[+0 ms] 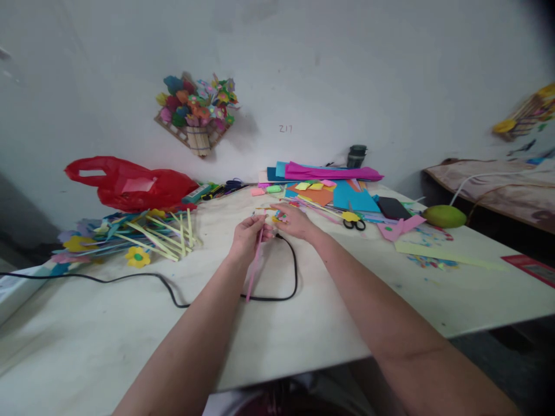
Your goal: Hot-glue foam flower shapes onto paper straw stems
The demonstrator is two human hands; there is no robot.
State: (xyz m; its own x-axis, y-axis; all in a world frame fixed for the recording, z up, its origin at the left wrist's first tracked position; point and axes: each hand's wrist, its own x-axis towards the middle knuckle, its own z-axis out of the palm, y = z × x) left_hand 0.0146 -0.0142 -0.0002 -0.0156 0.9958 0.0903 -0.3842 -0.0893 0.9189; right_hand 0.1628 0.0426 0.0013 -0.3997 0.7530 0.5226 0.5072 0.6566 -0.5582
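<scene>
My left hand (249,236) is closed in a pinch around a thin pink strip (255,268), which slants down toward me. Just to its right, my right hand (295,221) bends its fingers over a small thing with yellow and blue on it, too small to name. The two hands nearly meet above the table. Between them a black cord (296,271) runs up to a pale object mostly hidden by the fingers. Its kind does not show.
Left lie a red plastic bag (125,184), paper flowers and yellow strips (150,240). Coloured sheets (353,196), black scissors (354,224), a dark phone (393,208) and a green oval fruit (445,216) are at the right. The cord crosses the table (108,335).
</scene>
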